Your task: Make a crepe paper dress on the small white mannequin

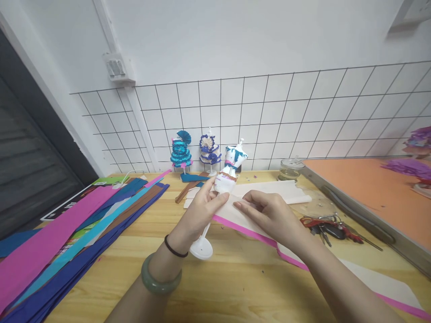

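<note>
Some lettering (69,206) is illegible; left fingers (220,201) grip a mannequin (225,183), right fingers (252,212) pinch paper (232,214).

Along the left of the wooden table (229,291), paper strips (50,237) overlapping, with far ends toward the back. At the back, a first dress-form stand (181,153) just left of a second dress-form stand (210,154), both before the grid-lined wall (313,112). In front of them, a miniature dress form (232,168), tilted, in the left hand (204,204). From there rightward, passing under the right hand (269,211), an edged strip (240,220). Behind that hand, a loose strip (289,190); beyond, a glass vessel (290,171). To the right, a bunch of keys (332,228), then a rimmed tray (363,184) at far right.
</note>
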A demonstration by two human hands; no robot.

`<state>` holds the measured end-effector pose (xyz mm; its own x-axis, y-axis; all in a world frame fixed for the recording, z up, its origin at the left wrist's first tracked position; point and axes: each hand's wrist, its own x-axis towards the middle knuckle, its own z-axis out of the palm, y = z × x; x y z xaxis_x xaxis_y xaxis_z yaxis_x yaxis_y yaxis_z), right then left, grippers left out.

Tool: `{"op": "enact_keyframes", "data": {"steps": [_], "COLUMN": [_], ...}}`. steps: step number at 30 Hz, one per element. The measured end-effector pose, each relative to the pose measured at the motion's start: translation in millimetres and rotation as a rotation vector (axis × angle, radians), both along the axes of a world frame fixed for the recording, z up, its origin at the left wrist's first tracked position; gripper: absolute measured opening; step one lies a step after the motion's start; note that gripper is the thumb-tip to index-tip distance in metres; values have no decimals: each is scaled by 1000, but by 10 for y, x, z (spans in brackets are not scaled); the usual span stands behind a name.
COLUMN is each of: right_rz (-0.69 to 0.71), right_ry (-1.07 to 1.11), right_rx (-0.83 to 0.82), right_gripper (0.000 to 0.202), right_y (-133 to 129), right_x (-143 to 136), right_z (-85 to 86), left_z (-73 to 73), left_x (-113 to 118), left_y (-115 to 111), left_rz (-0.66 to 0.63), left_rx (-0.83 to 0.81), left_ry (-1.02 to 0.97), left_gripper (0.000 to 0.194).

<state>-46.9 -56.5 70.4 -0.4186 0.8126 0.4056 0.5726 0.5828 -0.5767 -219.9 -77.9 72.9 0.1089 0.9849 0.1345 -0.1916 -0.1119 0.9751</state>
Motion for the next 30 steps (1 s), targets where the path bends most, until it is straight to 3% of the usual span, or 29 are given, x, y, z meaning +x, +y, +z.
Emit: {"op": "enact_keyframes", "data": {"steps": [21,30], "right_rz": [7,8], "right_ry": [18,24], "right_rx": [-19,-20], "right_gripper": [36,35], "right_y": [-1,3], "right_x": [5,2], "right_z": [6,-7], "left_z": [2,-7], "left_x": [10,18], "left_y": [8,10], "left_rz": [-57,-77], "left_rx": [21,26], "left_ry": [-7,-36], "left_gripper": [46,48]}}
